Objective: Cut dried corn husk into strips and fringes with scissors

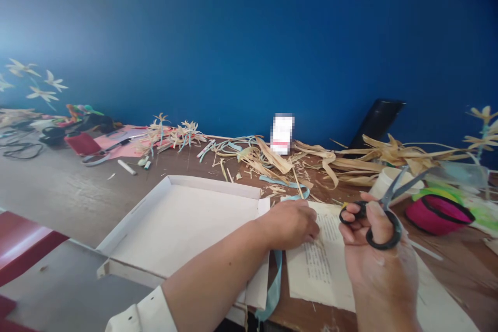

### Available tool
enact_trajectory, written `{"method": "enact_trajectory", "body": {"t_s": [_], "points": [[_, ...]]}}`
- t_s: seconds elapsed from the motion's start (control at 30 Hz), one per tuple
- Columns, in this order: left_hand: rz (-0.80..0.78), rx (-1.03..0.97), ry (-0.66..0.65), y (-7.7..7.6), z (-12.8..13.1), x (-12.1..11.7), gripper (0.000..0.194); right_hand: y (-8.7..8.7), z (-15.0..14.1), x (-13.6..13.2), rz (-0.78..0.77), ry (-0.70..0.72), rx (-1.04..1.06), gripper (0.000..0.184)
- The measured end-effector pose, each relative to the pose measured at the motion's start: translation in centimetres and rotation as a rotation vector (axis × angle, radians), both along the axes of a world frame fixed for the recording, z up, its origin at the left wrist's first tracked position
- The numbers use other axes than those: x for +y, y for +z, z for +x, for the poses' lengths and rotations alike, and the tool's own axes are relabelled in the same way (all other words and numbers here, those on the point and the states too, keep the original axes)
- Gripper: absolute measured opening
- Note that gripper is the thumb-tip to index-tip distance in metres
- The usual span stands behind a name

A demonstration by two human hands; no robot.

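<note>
My right hand [375, 238] is closed around a pair of scissors [390, 198], with fingers and thumb in the black handles. The scissor blades are spread and point up and away from me. My left hand [291, 223] lies low over a printed sheet of paper [311, 280], its fingers curled together. What those fingers hold, if anything, is hidden beneath them. A light blue ribbon [274, 285] hangs down by the left wrist at the table edge. Left of that hand is a shallow white box [206, 218], partly covered by my forearm.
Dried husk strips [272, 158] are strewn along the blue wall. Husk flowers [187, 135] lie farther left. Near my right hand are a white cup [383, 182] and a pink fabric pouch [431, 215]. A black object [377, 122] leans on the wall.
</note>
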State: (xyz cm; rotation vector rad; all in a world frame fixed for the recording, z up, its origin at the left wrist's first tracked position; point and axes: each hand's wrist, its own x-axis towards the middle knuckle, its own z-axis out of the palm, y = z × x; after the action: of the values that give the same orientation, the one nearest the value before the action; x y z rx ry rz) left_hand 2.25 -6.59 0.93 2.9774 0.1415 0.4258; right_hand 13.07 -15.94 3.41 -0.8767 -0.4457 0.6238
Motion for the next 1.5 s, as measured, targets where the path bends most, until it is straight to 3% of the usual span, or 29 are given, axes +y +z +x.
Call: {"method": "enact_trajectory", "body": {"t_s": [0.13,0.27,0.33,0.47,0.6,0.8,1.03,1.3,1.5], "points": [[-0.290,-0.103,0.041,0.1,-0.3,0.2,0.009,0.1,-0.1,-0.1,-0.024,-0.005,0.004,0.021],[-0.892,-0.162,0.340,-0.4,-0.4,1.0,0.018,0.0,0.1,-0.3,-0.049,-0.021,0.017,0.022],[-1.137,-0.208,0.422,-0.5,-0.4,1.5,0.024,-0.2,0.2,-0.2,-0.051,-0.007,0.033,0.023],[-1.428,-0.309,0.424,-0.1,-0.6,1.9,0.030,-1.0,0.7,0.1,-0.075,0.032,0.023,0.025],[-1.514,-0.385,0.394,0.3,-0.7,1.9,0.028,-2.0,1.0,0.3,-0.165,0.131,-0.030,0.032],[-1.545,-0.527,0.364,0.9,-0.9,2.2,0.034,-2.3,0.8,0.3,-0.467,0.305,-0.142,0.048],[-1.518,-0.651,0.371,0.9,-0.8,2.5,0.037,-2.3,0.9,0.8,-0.596,0.385,-0.208,0.054],[-1.569,-0.747,0.389,1.2,-0.6,2.5,0.042,-1.7,0.1,0.5,-0.614,0.343,-0.404,0.051],[-1.671,-0.777,0.332,1.7,-0.3,2.0,0.041,-1.0,-0.7,0.2,-0.574,0.318,-0.385,0.048]]}}
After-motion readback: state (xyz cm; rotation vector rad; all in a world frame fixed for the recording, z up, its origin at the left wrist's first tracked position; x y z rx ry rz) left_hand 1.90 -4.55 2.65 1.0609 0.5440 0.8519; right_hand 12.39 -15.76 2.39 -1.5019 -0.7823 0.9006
